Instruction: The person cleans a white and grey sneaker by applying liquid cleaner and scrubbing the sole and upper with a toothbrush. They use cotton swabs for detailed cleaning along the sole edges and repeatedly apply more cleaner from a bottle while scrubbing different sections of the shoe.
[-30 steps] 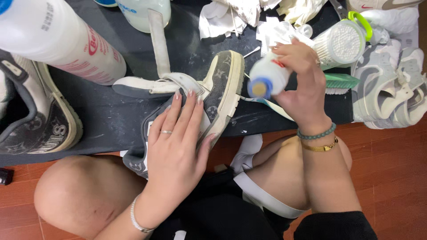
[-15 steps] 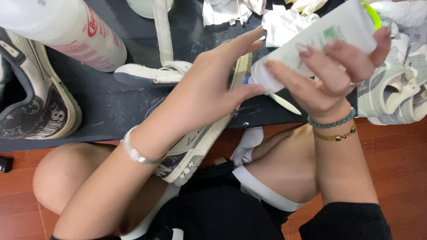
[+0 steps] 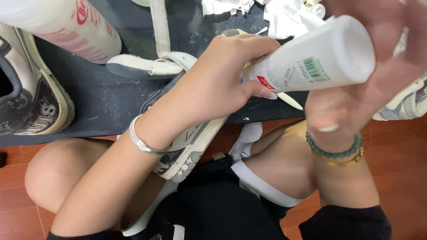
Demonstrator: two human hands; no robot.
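The right hand (image 3: 356,84) is gripping a white cylindrical plastic bottle (image 3: 318,62), lying tilted; the left hand (image 3: 222,80) is pinching its near-left cap end.

Floor (image 3: 400,146): reddish-brown boards, seams visible, seen below table edge. Table (image 3: 102,102): low, dark top, scuffed and marked with pale smears. Dark shoe (image 3: 26,98) lain at table's left edge. Large white bottle (image 3: 66,26) lain at upper left. Crumpled white paper (image 3: 284,15) noted at far edge. Light: even, soft, no hard shadows.
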